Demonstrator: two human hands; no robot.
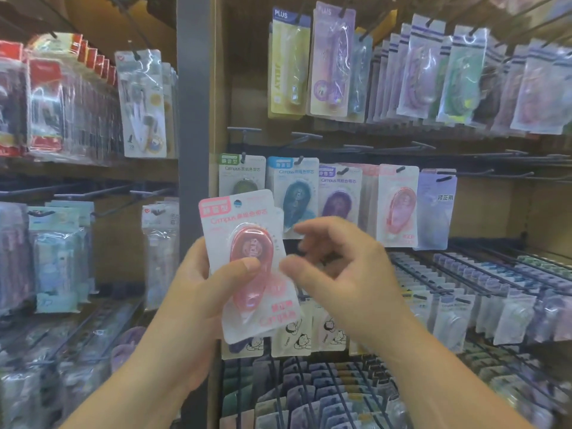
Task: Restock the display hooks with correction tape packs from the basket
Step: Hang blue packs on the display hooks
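Observation:
My left hand (204, 283) grips a pink correction tape pack (247, 243), thumb on its red dispenser, with at least one more pack stacked behind it. It is held upright in front of the middle row of hooks. My right hand (337, 264) hovers just right of the pack with loosely curled fingers, blurred, and holds nothing that I can see. On the hooks behind hang a green pack (242, 174), a blue pack (294, 193), a purple pack (339, 193), a pink pack (398, 205) and a lilac pack (436, 209). No basket is in view.
A grey upright post (193, 119) splits the shelving. Bare hook bars (356, 147) stick out above the middle row. Long packs (331, 63) fill the top row, dense rows of small packs (464, 289) lie lower right, and other stationery (62, 97) hangs at left.

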